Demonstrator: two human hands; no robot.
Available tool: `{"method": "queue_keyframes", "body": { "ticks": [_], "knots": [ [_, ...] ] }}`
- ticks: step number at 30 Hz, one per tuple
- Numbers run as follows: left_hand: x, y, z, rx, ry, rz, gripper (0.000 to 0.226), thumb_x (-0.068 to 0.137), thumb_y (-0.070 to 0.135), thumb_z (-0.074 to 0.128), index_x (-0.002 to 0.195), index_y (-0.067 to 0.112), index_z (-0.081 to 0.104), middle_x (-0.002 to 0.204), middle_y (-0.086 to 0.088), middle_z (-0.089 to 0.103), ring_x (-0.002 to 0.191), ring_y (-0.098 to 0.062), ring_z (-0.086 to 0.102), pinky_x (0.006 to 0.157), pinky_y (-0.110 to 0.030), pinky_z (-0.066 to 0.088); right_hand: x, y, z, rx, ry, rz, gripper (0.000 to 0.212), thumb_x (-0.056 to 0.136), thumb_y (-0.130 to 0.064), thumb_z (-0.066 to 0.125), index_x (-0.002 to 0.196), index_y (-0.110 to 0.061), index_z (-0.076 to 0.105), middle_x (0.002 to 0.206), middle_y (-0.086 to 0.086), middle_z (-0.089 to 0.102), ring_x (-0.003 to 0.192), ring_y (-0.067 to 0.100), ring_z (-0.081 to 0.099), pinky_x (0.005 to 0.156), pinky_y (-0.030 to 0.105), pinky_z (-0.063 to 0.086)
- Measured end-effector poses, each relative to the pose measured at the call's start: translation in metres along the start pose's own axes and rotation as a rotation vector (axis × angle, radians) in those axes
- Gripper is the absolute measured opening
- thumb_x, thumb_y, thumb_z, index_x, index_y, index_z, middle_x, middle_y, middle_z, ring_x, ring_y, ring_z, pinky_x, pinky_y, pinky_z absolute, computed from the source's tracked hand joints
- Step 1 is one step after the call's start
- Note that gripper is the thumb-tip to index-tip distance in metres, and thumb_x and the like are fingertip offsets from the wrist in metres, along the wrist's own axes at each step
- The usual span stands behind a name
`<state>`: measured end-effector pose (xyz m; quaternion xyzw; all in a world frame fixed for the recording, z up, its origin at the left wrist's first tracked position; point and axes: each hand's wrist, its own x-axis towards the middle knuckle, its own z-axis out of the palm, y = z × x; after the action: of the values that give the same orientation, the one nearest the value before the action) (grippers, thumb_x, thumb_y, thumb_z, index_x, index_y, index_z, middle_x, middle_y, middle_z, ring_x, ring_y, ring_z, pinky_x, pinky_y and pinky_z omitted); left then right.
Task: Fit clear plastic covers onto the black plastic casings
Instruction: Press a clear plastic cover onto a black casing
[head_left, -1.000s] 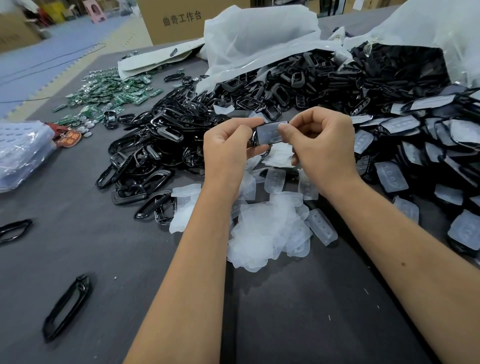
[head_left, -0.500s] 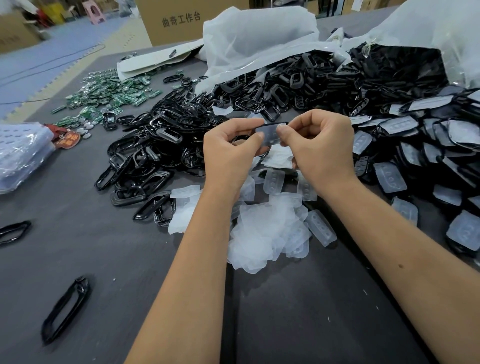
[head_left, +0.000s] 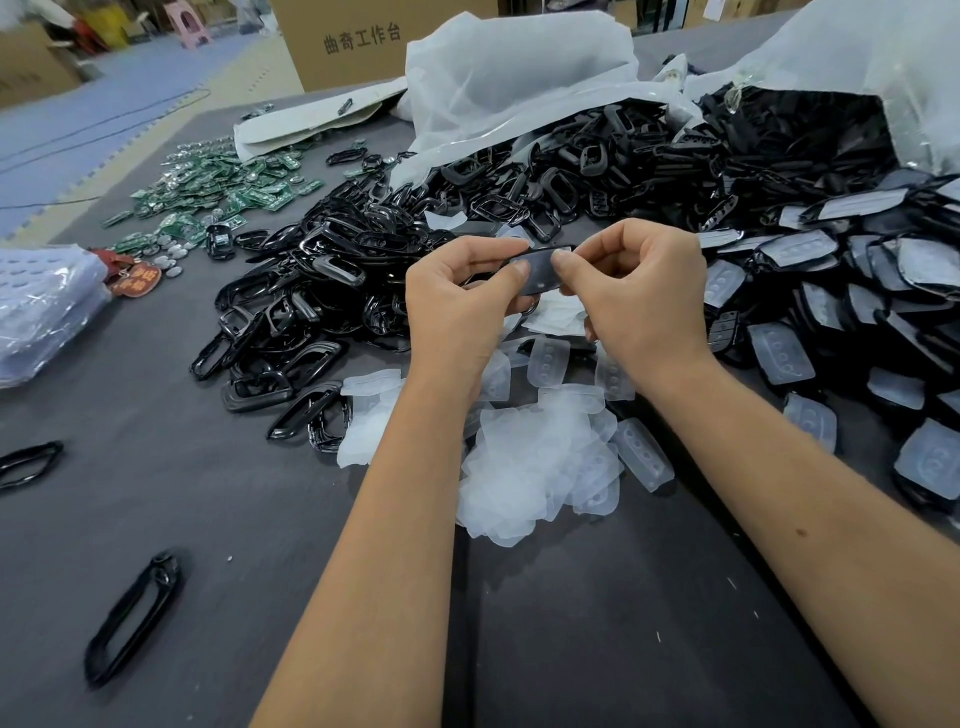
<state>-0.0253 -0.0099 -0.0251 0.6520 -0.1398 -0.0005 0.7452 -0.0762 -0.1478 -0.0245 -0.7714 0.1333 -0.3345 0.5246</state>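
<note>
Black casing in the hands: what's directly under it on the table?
Under the casing lie loose clear covers and a white sheet on the grey table. The left hand and right hand hide the rest.

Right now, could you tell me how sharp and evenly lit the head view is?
Head view: soft even light, faint shadows; both hands and the casing sharp; wide-angle bending at the edges; glare on the plastic bag; far floor slightly soft.
</note>
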Motion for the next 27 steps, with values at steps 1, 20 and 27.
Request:
{"method": "queue_keyframes", "body": {
  "ticks": [1, 20, 27],
  "knots": [
    [0.000, 0.000, 0.000, -0.004, 0.002, -0.003, 0.017, 0.088, -0.006, 0.072, 0.090, 0.011, 0.077, 0.087, -0.010, 0.078, 0.075, -0.018, 0.075, 0.065, -0.024, 0.058, 0.000, 0.000, 0.000, 0.003, -0.002, 0.002, 0.018, 0.087, -0.024, 0.081, 0.075, -0.015, 0.071, 0.067, -0.001, 0.074, 0.047, 0.012, 0.062, 0.055, 0.031, 0.052],
    [0.001, -0.001, 0.000, 0.006, 0.003, 0.011, 0.019, 0.088, -0.006, 0.074, 0.090, 0.013, 0.077, 0.085, -0.005, 0.078, 0.076, -0.016, 0.074, 0.064, -0.021, 0.058, 0.001, 0.009, 0.002, 0.118, -0.051, 0.111, 0.018, 0.084, -0.026, 0.084, 0.077, -0.015, 0.071, 0.068, 0.001, 0.075, 0.050, 0.013, 0.063, 0.054, 0.030, 0.050],
    [0.001, -0.001, -0.001, 0.007, -0.003, 0.012, 0.020, 0.088, -0.005, 0.073, 0.090, 0.014, 0.077, 0.086, -0.005, 0.078, 0.077, -0.017, 0.075, 0.065, -0.021, 0.057, 0.003, 0.010, 0.003, 0.249, -0.099, 0.246, 0.025, 0.082, -0.024, 0.088, 0.089, -0.016, 0.065, 0.072, 0.007, 0.070, 0.051, 0.013, 0.055, 0.042, 0.025, 0.043]
  ]
}}
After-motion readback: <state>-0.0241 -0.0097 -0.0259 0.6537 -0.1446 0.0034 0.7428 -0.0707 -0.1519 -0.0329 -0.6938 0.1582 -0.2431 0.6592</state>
